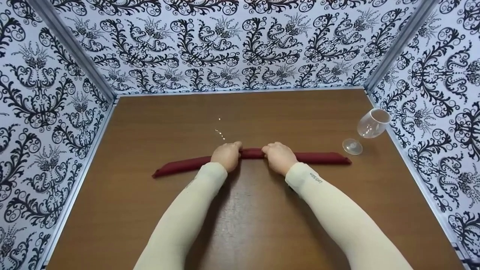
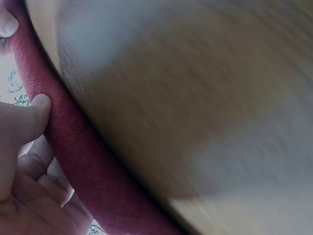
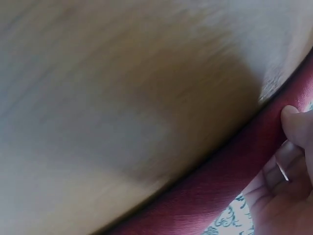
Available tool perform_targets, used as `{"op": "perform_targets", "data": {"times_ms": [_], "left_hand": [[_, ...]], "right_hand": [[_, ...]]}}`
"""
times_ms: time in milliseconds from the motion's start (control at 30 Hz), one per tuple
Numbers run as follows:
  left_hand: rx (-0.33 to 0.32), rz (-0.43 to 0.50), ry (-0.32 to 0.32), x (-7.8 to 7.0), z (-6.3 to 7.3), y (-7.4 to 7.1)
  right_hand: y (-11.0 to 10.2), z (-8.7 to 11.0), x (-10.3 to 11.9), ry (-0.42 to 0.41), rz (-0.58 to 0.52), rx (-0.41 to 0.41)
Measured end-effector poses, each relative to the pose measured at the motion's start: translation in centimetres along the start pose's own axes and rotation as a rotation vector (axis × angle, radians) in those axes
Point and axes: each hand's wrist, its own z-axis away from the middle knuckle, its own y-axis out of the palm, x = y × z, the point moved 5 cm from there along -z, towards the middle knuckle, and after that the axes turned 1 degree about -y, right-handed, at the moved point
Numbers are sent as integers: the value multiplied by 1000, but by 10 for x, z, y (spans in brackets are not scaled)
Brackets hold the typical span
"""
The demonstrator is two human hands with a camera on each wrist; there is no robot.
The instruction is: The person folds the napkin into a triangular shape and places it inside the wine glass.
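A dark red cloth napkin (image 1: 253,153), rolled into a long thin tube, lies across the table with its two ends bent slightly toward the wearer. Just left of its middle, my left hand (image 1: 226,155) pinches the roll. My right hand (image 1: 281,156) grips it a short way to the right, leaving a small stretch of cloth between the hands. The left wrist view has the thumb (image 2: 41,110) pressed on the near side of the roll, other fingers curled at the far side. A matching hold shows in the right wrist view, thumb (image 3: 292,120) against the cloth.
A clear stemmed wine glass (image 1: 373,123) stands at the right, close to the napkin's right end. The brown wooden table (image 1: 240,232) is bounded by patterned black-and-white walls (image 1: 240,45) at the back and sides. Small bright specks (image 1: 220,133) show beyond the left hand.
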Motion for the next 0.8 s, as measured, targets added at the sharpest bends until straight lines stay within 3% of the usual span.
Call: {"op": "perform_targets", "data": {"times_ms": [133, 233, 433, 633, 800], "left_hand": [[29, 85, -46, 3, 0, -4], [12, 100, -60, 5, -4, -3], [-84, 21, -38, 5, -7, -1], [-215, -160, 64, -5, -2, -1], [-202, -234, 155, -12, 5, 0]], "right_hand": [[0, -2, -4, 55, -76, 48], [-1, -3, -7, 109, -146, 70], [-3, -5, -10, 174, -209, 86], [-4, -5, -8, 134, -128, 43], [-4, -2, -1, 39, 16, -39]]}}
